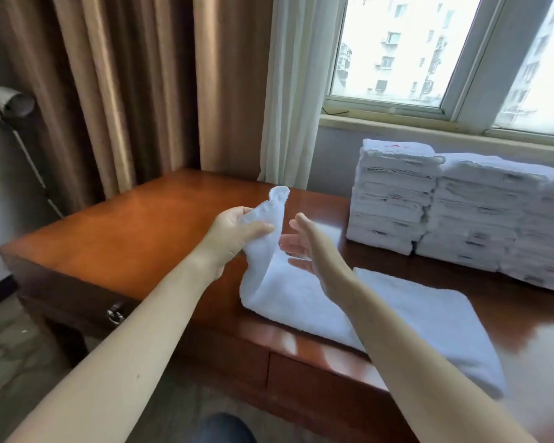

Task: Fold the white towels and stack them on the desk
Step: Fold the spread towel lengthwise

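Observation:
A white towel [406,318] lies across the near part of the wooden desk [147,225], its right end hanging near the front edge. My left hand [234,236] pinches the towel's left end and lifts it off the desk, so that end curls upward. Just to the right of the raised end, my right hand [311,251] hovers with fingers spread and straight, holding nothing. Folded white towels [394,196] stand in tall stacks at the back right of the desk under the window.
Brown curtains [125,91] and a sheer white curtain [288,91] hang behind the desk. A floor lamp [13,103] stands at the far left. The desk has a drawer handle [115,314] on its left side. Bare desk surface lies left of the towel.

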`<state>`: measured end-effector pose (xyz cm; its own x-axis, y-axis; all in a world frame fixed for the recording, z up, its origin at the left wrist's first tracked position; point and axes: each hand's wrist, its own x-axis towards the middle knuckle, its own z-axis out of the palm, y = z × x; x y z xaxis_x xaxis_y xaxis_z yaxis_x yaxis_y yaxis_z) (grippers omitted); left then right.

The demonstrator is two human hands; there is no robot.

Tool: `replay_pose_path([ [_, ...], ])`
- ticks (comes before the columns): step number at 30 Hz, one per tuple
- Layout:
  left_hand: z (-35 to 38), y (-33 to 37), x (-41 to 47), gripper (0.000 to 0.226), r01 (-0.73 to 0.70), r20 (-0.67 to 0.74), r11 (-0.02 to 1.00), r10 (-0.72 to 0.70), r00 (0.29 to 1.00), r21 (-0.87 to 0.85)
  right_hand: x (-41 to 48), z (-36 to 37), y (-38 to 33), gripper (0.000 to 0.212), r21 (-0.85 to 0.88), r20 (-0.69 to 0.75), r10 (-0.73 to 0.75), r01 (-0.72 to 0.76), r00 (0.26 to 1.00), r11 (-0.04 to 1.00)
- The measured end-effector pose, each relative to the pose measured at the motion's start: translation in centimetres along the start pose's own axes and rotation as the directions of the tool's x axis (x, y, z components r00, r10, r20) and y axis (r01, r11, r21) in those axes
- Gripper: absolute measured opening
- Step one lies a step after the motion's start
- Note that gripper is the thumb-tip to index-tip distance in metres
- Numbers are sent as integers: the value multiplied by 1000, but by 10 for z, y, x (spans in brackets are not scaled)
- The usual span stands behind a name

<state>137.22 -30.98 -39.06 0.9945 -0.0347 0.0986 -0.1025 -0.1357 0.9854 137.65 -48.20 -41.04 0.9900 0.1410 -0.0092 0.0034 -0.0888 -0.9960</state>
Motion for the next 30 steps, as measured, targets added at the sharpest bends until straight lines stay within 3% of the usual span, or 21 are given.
replay_pose_path([
  [4,57,25,-4,28,-91,189,995,97,977,-42,-21,-53,-33,67,123,51,27,-33,998,992],
  [8,110,43,-11,21,-112,379,992,123,917,-52,-47,-109,-40,42,83,-20,40,-38,999,996],
  [10,135,48,-16,26,-61,465,990,113,878,-125,-60,-134,-37,33,79,-69,52,-47,996,996],
  [13,170,54,-23,50,115,505,962,27,863,-247,-78,-167,-30,36,70,-158,75,-64,985,996],
  [15,188,52,-25,45,121,499,962,18,866,-245,-88,-185,-24,38,20,-233,93,-90,968,996],
  [17,202,44,-25,26,-37,429,993,83,899,-115,-96,-201,-15,39,-28,-312,101,-115,945,993],
  [20,211,26,-23,30,-270,343,929,175,923,252,-107,-219,1,43,-43,-365,122,-148,923,988],
  [23,215,2,-20,40,-343,352,751,157,923,564,-111,-229,21,56,-113,-407,160,-223,899,968],
  [26,223,-20,-18,47,-375,397,430,41,917,821,-110,-232,37,75,-187,-455,197,-309,868,932],
  [27,225,-27,-18,51,-369,397,367,-1,918,854,-110,-233,41,78,-218,-450,200,-324,870,920],
  [30,227,-44,-19,67,-365,392,343,-11,920,866,-107,-235,45,91,-362,-440,194,-371,877,855],
])
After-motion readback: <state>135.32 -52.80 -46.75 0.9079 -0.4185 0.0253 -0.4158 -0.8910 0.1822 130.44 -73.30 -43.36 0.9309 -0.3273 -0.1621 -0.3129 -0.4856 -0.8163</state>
